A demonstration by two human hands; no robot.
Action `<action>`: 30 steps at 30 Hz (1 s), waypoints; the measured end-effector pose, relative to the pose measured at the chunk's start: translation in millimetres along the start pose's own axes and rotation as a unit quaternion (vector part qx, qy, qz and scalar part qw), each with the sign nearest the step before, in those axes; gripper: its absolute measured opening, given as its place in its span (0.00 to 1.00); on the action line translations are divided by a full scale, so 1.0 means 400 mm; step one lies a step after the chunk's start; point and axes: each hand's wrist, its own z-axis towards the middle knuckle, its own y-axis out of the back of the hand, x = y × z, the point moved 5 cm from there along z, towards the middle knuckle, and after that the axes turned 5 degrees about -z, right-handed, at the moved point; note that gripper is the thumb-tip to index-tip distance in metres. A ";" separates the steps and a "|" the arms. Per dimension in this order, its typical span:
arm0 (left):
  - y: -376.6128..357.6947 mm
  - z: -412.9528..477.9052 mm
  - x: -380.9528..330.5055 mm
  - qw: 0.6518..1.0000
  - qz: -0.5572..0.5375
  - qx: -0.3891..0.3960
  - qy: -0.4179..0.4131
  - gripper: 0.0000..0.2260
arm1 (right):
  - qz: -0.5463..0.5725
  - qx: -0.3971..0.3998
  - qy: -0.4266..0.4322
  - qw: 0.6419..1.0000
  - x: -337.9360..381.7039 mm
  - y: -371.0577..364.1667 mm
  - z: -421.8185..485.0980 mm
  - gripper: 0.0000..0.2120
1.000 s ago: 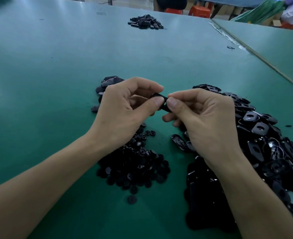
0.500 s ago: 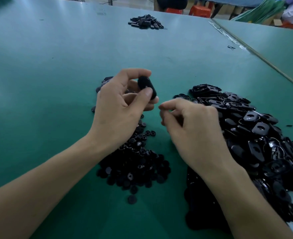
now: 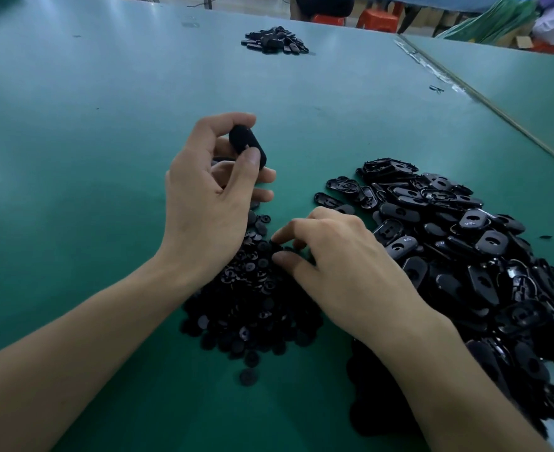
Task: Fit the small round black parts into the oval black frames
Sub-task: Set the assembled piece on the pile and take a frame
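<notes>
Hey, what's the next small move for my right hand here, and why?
Probably pinch one piece from the pile of small round black plastic parts with the right hand and lift it. Its fingertips touch that pile, while the left hand pinches an oval black plastic frame above the green table.

No readable text, labels, brands, numbers or signs on any surface in view.

Wide matte green tabletop [image 3: 106, 125] throughout; second green table [image 3: 530, 79] far right; orange plastic stools [image 3: 378, 19] beyond the far edge.
</notes>
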 end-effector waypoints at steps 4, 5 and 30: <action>0.003 0.001 -0.001 1.000 0.015 -0.004 -0.002 0.13 | 0.010 -0.016 0.000 1.000 -0.004 0.001 0.003 0.07; 0.003 0.001 0.000 1.000 0.016 -0.005 -0.001 0.14 | 0.011 -0.016 0.003 1.000 -0.004 0.001 0.003 0.07; 0.015 0.006 0.005 0.999 0.041 -0.029 0.000 0.13 | 0.169 -0.137 0.004 0.976 -0.034 0.035 0.002 0.08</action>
